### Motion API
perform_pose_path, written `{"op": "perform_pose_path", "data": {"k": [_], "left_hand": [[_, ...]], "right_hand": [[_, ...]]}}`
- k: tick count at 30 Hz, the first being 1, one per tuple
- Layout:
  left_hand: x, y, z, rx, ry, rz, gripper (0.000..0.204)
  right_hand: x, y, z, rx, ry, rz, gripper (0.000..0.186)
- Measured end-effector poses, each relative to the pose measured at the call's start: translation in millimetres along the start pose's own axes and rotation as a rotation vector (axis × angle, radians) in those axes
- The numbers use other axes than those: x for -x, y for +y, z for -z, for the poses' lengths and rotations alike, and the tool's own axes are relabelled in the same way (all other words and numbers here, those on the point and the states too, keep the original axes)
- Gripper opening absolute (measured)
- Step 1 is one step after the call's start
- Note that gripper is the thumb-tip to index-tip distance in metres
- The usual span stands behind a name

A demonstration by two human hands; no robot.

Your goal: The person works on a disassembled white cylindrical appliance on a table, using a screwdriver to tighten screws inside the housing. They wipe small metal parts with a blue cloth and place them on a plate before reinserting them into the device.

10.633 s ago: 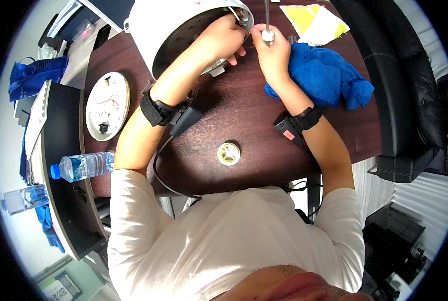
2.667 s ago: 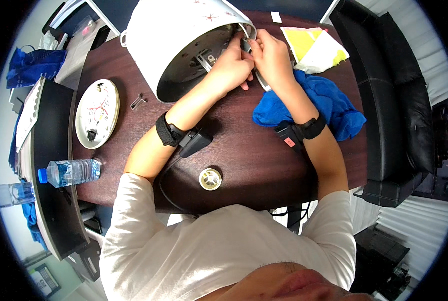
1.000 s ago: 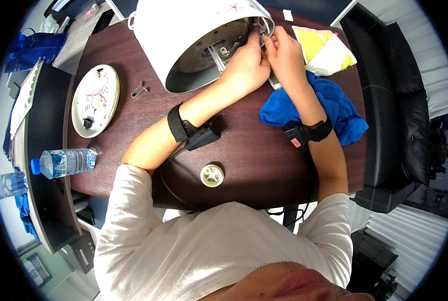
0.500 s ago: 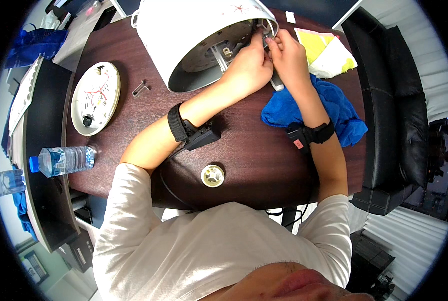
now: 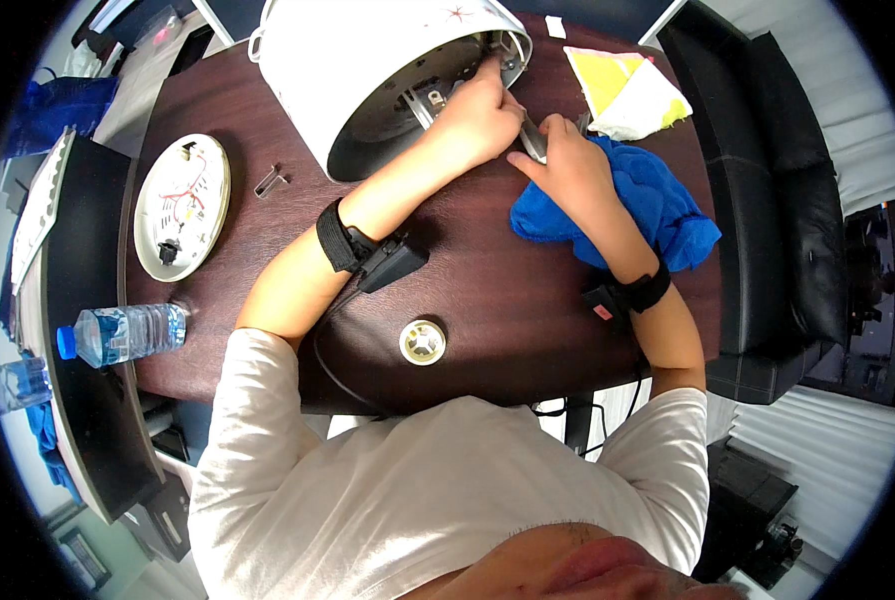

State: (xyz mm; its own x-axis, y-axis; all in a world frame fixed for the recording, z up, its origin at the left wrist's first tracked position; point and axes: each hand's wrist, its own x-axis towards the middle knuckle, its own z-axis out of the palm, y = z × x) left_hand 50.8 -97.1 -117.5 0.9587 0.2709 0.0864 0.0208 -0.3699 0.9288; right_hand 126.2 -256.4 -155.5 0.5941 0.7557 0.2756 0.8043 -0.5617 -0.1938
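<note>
I can't tell your left hand's [image 5: 480,118] grip inside the white pot [image 5: 367,70]. Your right hand [image 5: 572,165] spreads loosely beside a grey bar [image 5: 533,141].

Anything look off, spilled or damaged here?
White drum-shaped housing lies on its side, its open end exposing internal metal parts; it looks partly disassembled. A small metal bracket sits loose on the table to its left, fastened to nothing. No spill or clear damage visible.
</note>
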Motion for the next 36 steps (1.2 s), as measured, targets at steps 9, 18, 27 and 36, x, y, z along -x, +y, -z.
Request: {"op": "perform_pose_path", "data": {"k": [9, 18, 27, 36], "left_hand": [[0, -1, 0, -0.002, 0.004, 0.008, 0.074], [1, 4, 5, 0.083, -0.065, 0.041, 0.07], [7, 16, 11, 0.158, -0.1, 0.084, 0.073], [9, 17, 11, 0.215, -0.1, 0.131, 0.079]], "right_hand": [[-6, 3, 12, -0.065, 0.005, -0.104, 0.031], [46, 8, 62, -0.357, 0.031, -0.14, 0.02], [59, 15, 54, -0.385, 0.116, -0.169, 0.022], [65, 21, 55, -0.388, 0.246, -0.116, 0.025]]}}
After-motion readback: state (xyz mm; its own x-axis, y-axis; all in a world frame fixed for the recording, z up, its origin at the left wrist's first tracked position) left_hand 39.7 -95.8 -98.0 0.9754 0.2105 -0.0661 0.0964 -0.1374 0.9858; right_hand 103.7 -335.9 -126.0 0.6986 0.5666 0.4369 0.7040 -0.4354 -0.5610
